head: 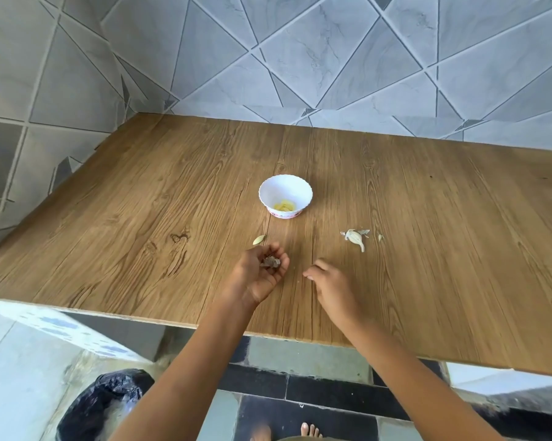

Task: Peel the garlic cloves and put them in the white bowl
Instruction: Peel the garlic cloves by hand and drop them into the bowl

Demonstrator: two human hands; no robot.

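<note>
While I watch through the head camera, the left hand sits palm-up over the near half of the table. Its grip is cupped, fingers curled round a small wad of papery skins, brownish-grey and crumpled. Right hand is just beside it, knuckles up, fingers tucked in, one fingertip down near the wood. Its grip looks pressed together, but I cannot tell whether anything is pinched in there.

On to the garlic: peeled cloves lie in the bottom of the white bowl, pale yellow and glossy, a little heap too blurred to count. The bowl stands upright around the middle of the table, beyond both hands, with a scalloped rim and a plain white inside. Round its foot runs a pink printed band, too small for me to read any writing.

Just past the left fingertips, one loose clove-shaped piece lies on the wood, yellow-green and pointed at one end; peeled or not, I can't say. Off to the right, beyond the right hand, lies the garlic stalk, whitish and dry, with torn flakes of skin around it. One tiny chip lies a little farther right.

Behind the wood-grain surface there's a grey tiled wall with dark slanting lines. On the floor at lower left, a bin lined with a black bag, and bare toes at the bottom edge.
</note>
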